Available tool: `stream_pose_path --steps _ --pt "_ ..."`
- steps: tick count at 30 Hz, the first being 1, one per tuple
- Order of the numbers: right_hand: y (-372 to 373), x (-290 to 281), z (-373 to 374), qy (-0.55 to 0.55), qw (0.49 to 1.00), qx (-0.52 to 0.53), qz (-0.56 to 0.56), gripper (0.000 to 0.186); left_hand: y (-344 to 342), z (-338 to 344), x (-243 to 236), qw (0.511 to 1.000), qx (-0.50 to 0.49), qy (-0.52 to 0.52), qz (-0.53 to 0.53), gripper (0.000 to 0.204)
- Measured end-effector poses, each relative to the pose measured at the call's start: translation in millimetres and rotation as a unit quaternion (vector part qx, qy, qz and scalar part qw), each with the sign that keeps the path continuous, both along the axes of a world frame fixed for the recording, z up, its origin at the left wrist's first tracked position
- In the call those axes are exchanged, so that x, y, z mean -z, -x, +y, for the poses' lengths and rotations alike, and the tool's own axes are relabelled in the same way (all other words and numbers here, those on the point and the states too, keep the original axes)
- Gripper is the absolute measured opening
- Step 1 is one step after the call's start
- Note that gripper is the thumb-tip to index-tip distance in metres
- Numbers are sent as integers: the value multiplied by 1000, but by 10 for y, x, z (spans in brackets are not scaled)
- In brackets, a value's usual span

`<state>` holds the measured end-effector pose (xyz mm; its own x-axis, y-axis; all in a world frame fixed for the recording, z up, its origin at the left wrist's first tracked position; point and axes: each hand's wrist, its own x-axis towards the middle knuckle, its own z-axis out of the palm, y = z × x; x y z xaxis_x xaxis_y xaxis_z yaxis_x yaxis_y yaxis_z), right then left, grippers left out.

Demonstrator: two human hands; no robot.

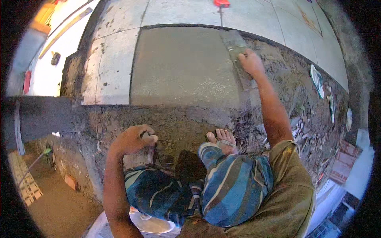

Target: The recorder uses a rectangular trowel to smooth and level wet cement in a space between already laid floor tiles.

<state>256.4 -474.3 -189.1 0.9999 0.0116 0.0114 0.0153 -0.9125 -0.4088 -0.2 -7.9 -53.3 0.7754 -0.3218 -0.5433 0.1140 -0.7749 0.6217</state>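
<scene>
My right hand is closed at the right edge of a smooth rectangle of wet grey mortar. Under its fingers lies a flat, long-bladed trowel, partly blurred, its blade along the mortar's edge. My left hand hangs above my left knee, fingers curled in toward the thumb; whether something small is in them cannot be made out. Between the knees and the mortar, my bare foot rests on rough brown soil.
Large pale tiles border the mortar at left and behind it. A red object sits on the far tiles. Sandals lie at right by rubble. A dark ledge and a lower sandy floor are at left.
</scene>
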Motion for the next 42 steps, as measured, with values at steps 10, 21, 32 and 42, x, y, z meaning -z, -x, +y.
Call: stream_pose_path --steps 10,21,32,42 --pt "1230 -340 182 -13 984 -120 128 39 -297 -120 151 985 1 -40 168 39" --pt "16 -173 -83 50 993 -71 85 37 -299 9 587 989 -32 -69 127 37" --pt "1378 -377 848 -32 970 -197 137 36 -471 -143 407 977 -4 -119 177 50" --pt "605 -391 398 68 982 -81 155 44 -402 38 679 989 -33 -30 144 36"
